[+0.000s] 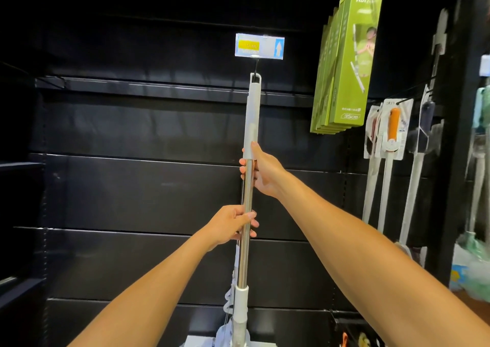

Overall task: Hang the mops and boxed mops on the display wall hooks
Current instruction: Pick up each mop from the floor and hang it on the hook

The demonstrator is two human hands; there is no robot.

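Head view: left hand (pixel 233 224) is gripping the mop (pixel 252 118) low, right hand (pixel 261 173) is clasping it higher. Its loop (pixel 256 78) seems to be barely catching the hook (pixel 256 67) near the display wall's (pixel 132 124) top edge, so letting go early is risking a slip.

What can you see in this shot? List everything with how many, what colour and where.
mop: one, white grip and steel pole, upright at centre, top loop at the hook
hook: one, black, just below the price tag
price tag: one, yellow and white, top centre
boxed mops: several, green, hanging upper right
carded long-handled tools: several, mostly white, one orange handle, hanging at right
display wall: one, black, behind everything
left hand: grips the pole lower down
right hand: grips the pole higher up
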